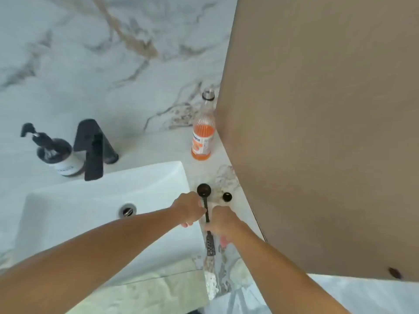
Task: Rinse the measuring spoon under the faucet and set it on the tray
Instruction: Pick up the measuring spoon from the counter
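Observation:
A black measuring spoon (203,190) with a long thin handle lies over the marble counter strip just right of the white sink (145,177). Its round bowl points away from me and its perforated handle end points toward me. My left hand (188,208) pinches the handle just below the bowl. My right hand (223,222) is closed around the handle's middle. The black faucet (93,152) stands behind the sink at the left, with no water visibly running. No tray is in view.
A black pump soap dispenser (56,155) stands left of the faucet. An uncapped bottle of orange liquid (203,137) stands at the back right, and a small black cap (227,197) lies beside the spoon. A tall beige panel (317,132) borders the counter's right.

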### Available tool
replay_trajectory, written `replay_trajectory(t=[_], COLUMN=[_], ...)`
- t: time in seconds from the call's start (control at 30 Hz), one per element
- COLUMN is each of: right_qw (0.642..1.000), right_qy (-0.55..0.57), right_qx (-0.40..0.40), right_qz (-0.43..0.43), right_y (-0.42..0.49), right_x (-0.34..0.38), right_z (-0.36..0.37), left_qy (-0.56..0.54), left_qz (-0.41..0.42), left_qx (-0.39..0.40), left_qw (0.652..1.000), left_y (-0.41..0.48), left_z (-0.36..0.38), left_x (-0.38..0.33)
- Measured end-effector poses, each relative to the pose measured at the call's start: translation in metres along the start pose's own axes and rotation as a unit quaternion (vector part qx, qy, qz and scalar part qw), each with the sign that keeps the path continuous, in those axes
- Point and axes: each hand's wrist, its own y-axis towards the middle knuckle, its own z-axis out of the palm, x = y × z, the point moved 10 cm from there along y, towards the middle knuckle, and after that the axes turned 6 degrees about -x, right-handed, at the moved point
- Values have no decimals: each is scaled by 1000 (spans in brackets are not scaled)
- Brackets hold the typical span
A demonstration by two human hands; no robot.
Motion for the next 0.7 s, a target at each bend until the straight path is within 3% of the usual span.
replay_trajectory(t=[0.23, 0.37, 0.57, 0.7], right_qw=[998, 996, 991, 987], right_qy=[32, 62, 71, 92], right_qx=[-51, -58, -57, -24], right_qz=[-36, -40, -95, -131], right_y=[18, 14, -1, -13], right_x=[-8, 3, 62, 119], right_z=[23, 23, 31, 56], left_qy=[-207, -319, -496, -530], left_qz=[-79, -95, -77, -67], left_qx=[-9, -12, 19, -8], left_qw=[975, 943, 865, 846], left_y=[40, 47, 27, 7], left_z=[22, 23, -5, -41], left_x=[24, 42, 78, 128])
